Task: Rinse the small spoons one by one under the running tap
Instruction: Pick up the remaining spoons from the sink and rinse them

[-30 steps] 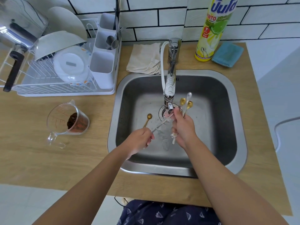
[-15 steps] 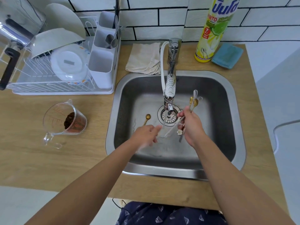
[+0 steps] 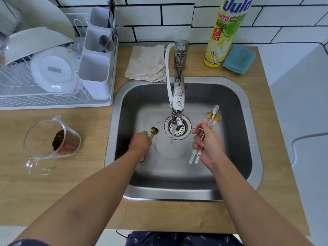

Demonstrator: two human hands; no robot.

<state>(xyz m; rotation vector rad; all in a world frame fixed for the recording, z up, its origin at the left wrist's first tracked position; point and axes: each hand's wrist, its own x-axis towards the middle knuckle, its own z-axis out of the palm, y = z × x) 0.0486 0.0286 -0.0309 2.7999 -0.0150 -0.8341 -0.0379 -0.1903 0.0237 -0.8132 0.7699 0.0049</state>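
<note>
Spoons [image 3: 212,119] bunch in the curled right hand [image 3: 208,144]; left hand [image 3: 140,144] pinches a gold spoon [image 3: 153,130].

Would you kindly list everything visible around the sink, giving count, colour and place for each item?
sink: one, steel, set in the wooden counter
tap: one, chrome, running over the drain
gold spoon: one, on the sink floor, at the left hand
spoon bundle: several, gold and white, in the right hand
dish soap bottle: one, yellow, behind the sink
sponge cloth: one, blue, right of the bottle
rag: one, beige, left of the tap
dish rack: one, white, holding bowls, a lid and cutlery
measuring cup: one, clear, dark contents, left on the counter
left hand: on the gold spoon's handle
right hand: fingers round the bundle
</note>
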